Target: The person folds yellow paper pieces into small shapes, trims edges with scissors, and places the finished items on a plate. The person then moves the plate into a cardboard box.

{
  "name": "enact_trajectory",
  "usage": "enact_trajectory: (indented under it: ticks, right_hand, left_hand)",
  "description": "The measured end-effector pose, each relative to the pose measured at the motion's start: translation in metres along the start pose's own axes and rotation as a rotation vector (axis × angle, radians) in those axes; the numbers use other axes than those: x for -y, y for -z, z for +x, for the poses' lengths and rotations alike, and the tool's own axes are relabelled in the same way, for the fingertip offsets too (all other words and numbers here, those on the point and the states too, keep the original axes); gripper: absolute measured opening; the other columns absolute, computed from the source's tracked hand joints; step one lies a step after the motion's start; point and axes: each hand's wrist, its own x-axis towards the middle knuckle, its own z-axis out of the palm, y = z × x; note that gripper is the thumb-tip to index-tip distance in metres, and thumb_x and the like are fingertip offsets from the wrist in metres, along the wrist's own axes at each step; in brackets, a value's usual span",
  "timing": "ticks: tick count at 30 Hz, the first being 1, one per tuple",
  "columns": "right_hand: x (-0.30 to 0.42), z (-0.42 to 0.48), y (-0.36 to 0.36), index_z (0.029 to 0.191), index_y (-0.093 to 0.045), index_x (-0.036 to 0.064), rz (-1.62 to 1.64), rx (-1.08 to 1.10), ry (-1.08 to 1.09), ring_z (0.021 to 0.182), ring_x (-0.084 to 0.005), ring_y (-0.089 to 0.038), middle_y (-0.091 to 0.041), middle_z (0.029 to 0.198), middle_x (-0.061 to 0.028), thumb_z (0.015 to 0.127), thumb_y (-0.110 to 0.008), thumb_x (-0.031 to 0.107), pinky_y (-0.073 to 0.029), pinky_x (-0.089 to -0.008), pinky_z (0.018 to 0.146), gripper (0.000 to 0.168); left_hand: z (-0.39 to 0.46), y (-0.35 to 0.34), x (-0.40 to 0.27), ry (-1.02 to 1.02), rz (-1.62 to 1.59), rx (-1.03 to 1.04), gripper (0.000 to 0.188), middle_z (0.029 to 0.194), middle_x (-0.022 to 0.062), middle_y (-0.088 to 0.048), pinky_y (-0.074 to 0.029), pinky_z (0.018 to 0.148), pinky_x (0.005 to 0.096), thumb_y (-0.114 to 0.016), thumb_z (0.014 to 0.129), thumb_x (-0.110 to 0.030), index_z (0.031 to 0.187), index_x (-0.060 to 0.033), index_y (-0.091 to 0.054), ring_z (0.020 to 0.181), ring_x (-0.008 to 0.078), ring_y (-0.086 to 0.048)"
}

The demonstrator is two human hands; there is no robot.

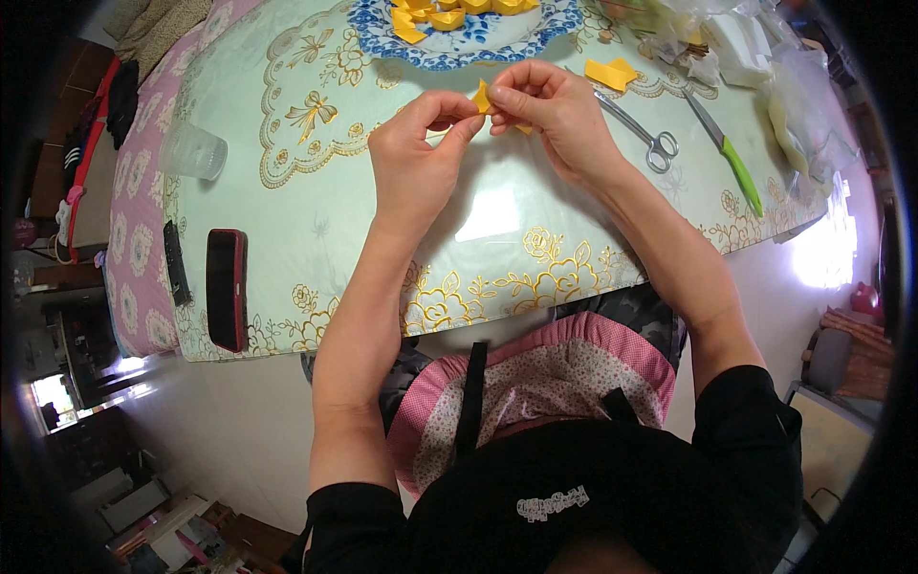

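Observation:
Between the fingertips of both hands is a small folded piece of yellow paper (482, 97). My left hand (424, 147) pinches its left side with thumb and forefinger. On its right side my right hand (556, 115) grips it. Another bit of yellow (524, 129) shows just below the right fingers, mostly hidden. Beyond the hands, a blue-and-white patterned plate (459, 59) carries several folded yellow paper pieces (447, 19). More yellow paper (610, 74) lies on the table right of my right hand.
Metal scissors (658, 147) and a green-handled knife (741, 172) lie on the right of the flowered tablecloth (344, 215). Clear plastic bags (810, 107) are heaped at the far right. At left are a clear plastic cup (197, 151) and a phone in a red case (226, 290).

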Motion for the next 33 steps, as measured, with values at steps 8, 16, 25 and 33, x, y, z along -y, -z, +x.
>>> enact_trajectory:
  ticks: [8,16,25,33]
  right_hand:
    - [-0.0011,-0.0014,-0.0033,0.083,-0.056,-0.003,0.002,-0.016,0.009,0.062,-0.0117,-0.056,-0.058,0.074,-0.0067,0.079,-0.059,0.007,-0.047,-0.0226,0.060,0.012]
    - [-0.0037,-0.0021,-0.0041,0.081,-0.057,-0.002,-0.054,0.003,0.067,0.064,-0.0104,-0.055,-0.058,0.075,-0.0050,0.079,-0.059,0.007,-0.046,-0.0214,0.060,0.010]
    - [0.0000,-0.0043,-0.0048,0.087,-0.056,-0.002,-0.131,0.036,0.073,0.068,-0.0117,-0.055,-0.058,0.077,-0.0063,0.080,-0.059,0.008,-0.045,-0.0234,0.066,0.012]
    - [0.0000,-0.0037,-0.0033,0.087,-0.058,-0.002,-0.138,0.033,0.056,0.069,-0.0120,-0.055,-0.058,0.076,-0.0066,0.080,-0.059,0.008,-0.046,-0.0235,0.066,0.013]
  left_hand:
    - [0.0035,0.0039,0.0017,0.292,-0.363,-0.009,0.008,0.072,0.0050,-0.060,-0.044,0.059,0.0185,-0.062,0.075,-0.002,0.078,0.0017,-0.056,0.065,0.0092,-0.058]
    - [0.0022,0.0023,0.0028,0.301,-0.438,-0.063,0.007,0.072,0.0057,-0.060,-0.044,0.058,0.0180,-0.060,0.076,-0.001,0.079,0.0019,-0.054,0.066,0.0094,-0.059]
    - [0.0004,0.0000,-0.0009,0.263,-0.232,-0.070,0.008,0.075,0.0059,-0.061,-0.046,0.061,0.0206,-0.061,0.075,0.001,0.082,0.0035,-0.059,0.066,0.0110,-0.058]
    - [-0.0010,0.0001,0.0005,0.211,-0.162,-0.044,0.008,0.074,0.0042,-0.062,-0.046,0.061,0.0191,-0.062,0.075,-0.001,0.081,0.0020,-0.061,0.065,0.0084,-0.057]
